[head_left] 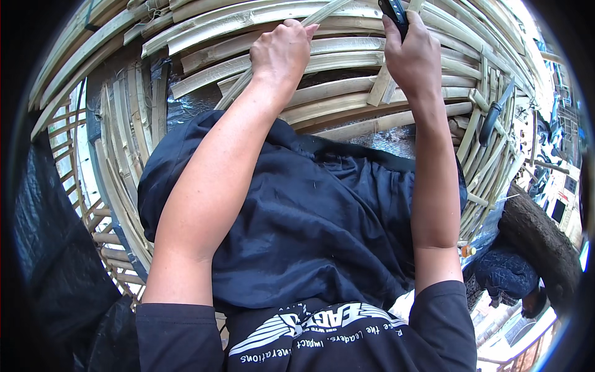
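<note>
My left hand (282,53) is closed around a pale split bamboo strip (325,11), which slants up to the right past the upper edge. The strip's lower end (235,90) comes out below my wrist. My right hand (414,59) grips a black handle (395,15) with a row of pale dots. What the handle belongs to is cut off by the top of the picture. Under the right hand, a flat bamboo piece (381,90) lies across the other strips.
Many split bamboo strips (341,62) lie side by side ahead of my lap. At the right, a second knife (489,124) with a black handle rests on bamboo. A dark log (539,229) lies farther right. Black sheeting (49,248) hangs at the left beside a bamboo lattice (111,239).
</note>
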`<state>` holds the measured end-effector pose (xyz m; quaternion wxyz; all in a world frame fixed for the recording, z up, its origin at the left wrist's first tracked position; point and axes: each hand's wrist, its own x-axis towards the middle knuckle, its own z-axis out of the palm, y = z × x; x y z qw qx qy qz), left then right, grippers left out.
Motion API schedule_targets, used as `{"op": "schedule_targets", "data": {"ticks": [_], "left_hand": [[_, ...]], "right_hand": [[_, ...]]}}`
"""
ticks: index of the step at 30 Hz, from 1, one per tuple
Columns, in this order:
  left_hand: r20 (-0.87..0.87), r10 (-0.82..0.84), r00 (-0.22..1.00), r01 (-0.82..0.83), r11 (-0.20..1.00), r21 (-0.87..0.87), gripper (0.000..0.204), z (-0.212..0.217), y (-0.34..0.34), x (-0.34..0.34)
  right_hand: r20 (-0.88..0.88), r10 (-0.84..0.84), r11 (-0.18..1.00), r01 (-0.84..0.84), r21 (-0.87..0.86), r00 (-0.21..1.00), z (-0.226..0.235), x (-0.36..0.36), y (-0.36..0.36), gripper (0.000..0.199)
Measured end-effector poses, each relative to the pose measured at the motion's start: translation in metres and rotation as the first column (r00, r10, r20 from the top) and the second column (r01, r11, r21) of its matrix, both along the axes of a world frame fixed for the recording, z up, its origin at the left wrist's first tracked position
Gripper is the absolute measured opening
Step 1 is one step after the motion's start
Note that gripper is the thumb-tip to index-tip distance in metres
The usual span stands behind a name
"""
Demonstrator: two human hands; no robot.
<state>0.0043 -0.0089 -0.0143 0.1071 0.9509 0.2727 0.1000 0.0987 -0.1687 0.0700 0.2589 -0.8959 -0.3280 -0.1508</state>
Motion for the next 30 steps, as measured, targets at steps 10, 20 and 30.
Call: {"op": "schedule_targets", "data": {"ticks": [10, 20, 30], "left_hand": [[-0.02, -0.001, 1.0, 0.001, 1.0, -0.018, 0.055, 0.0, -0.002, -0.002], [0.038, 0.001, 0.999, -0.001, 1.0, -0.01, 0.055, -0.001, -0.002, 0.003], [0.032, 0.009, 0.999, -0.01, 1.0, 0.014, 0.055, -0.002, -0.001, -0.001]], "right_hand": [[0.054, -0.029, 0.975, 0.016, 0.222, 0.998, -0.01, -0.022, 0.004, 0.029], [0.009, -0.049, 0.991, 0.047, 0.126, 0.999, -0.018, -0.001, 0.002, 0.035], [0.02, -0.036, 0.987, 0.032, 0.16, 0.999, 0.0, -0.017, 0.001, 0.032]]}}
